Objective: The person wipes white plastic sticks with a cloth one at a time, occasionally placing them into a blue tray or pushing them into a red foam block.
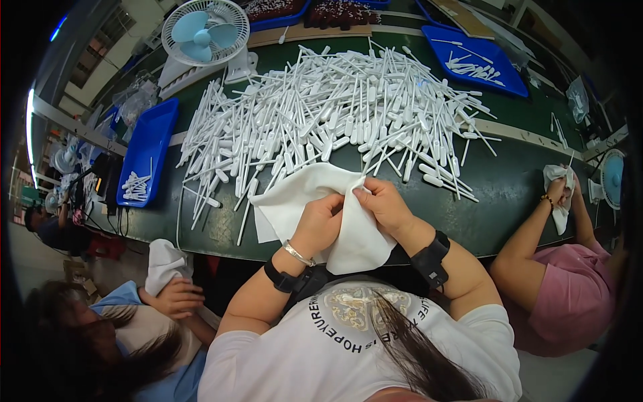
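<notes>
A white cloth point(301, 194) is bunched between my two hands at the near edge of the table. My left hand point(319, 224) grips its folds with closed fingers. On the cloth's other side, my right hand point(387, 209) pinches it between thumb and fingers. Whether something is wrapped inside the folds, I cannot tell. Just beyond the hands lies a big heap of white plastic sticks point(321, 110), thin shafts with a thicker oblong end. A few loose ones reach close to the cloth.
A blue tray point(171, 120) with several sticks stands left; another blue tray point(512, 77) holds more at the back right. A fan point(204, 33) stands at the back left. Co-workers sit on both sides, one with a white cloth point(166, 264), the other with a whitish cloth point(561, 218).
</notes>
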`<action>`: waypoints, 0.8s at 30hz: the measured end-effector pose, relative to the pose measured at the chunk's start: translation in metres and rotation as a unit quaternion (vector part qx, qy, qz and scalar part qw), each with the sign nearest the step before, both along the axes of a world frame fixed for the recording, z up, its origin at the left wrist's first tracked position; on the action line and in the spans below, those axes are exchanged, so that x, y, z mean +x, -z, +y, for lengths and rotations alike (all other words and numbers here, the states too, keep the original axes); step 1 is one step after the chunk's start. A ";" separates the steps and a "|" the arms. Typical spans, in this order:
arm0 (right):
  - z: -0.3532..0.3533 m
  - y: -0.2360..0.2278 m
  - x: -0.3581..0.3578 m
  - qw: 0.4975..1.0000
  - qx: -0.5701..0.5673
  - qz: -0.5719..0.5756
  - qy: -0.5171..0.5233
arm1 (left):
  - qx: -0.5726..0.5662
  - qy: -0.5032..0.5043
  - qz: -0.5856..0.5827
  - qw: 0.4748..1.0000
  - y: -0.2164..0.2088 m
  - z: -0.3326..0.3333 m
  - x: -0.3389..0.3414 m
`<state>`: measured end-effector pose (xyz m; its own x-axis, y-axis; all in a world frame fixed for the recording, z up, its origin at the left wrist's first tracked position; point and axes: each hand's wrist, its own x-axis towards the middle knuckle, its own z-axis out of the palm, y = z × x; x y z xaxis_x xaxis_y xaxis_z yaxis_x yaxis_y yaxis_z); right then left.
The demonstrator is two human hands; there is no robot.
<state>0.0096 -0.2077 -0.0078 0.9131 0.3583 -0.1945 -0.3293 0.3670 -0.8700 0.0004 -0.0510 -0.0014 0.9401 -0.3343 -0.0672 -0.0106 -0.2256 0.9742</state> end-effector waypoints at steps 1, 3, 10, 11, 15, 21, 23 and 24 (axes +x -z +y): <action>-0.001 0.000 0.000 1.000 0.001 -0.001 0.003 | 0.001 0.003 -0.001 1.000 -0.001 0.000 -0.001; -0.001 0.000 0.000 0.999 -0.039 -0.018 -0.005 | -0.011 0.002 -0.002 1.000 -0.004 -0.001 -0.002; 0.008 -0.010 -0.005 0.997 0.031 -0.053 0.056 | -0.085 -0.011 0.035 0.996 -0.002 0.002 -0.004; 0.005 -0.009 -0.005 0.998 -0.011 -0.059 0.024 | -0.094 -0.018 0.034 0.995 -0.002 0.000 -0.005; 0.003 -0.006 -0.005 0.994 -0.081 -0.074 -0.014 | -0.114 -0.033 0.041 0.992 -0.001 -0.001 -0.007; 0.003 -0.006 -0.007 0.989 -0.123 -0.074 -0.026 | -0.061 -0.015 -0.016 0.998 0.005 0.005 -0.009; 0.005 -0.008 -0.008 0.994 -0.092 -0.045 -0.021 | -0.037 -0.024 -0.035 0.998 0.008 0.004 -0.010; 0.005 -0.008 -0.009 0.996 -0.076 -0.031 -0.019 | -0.024 -0.028 -0.044 0.998 0.009 0.004 -0.011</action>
<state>0.0011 -0.2022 0.0005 0.9115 0.3632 -0.1929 -0.2842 0.2173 -0.9338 -0.0102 -0.0472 -0.0101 0.9592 -0.2810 0.0322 -0.0859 -0.1809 0.9797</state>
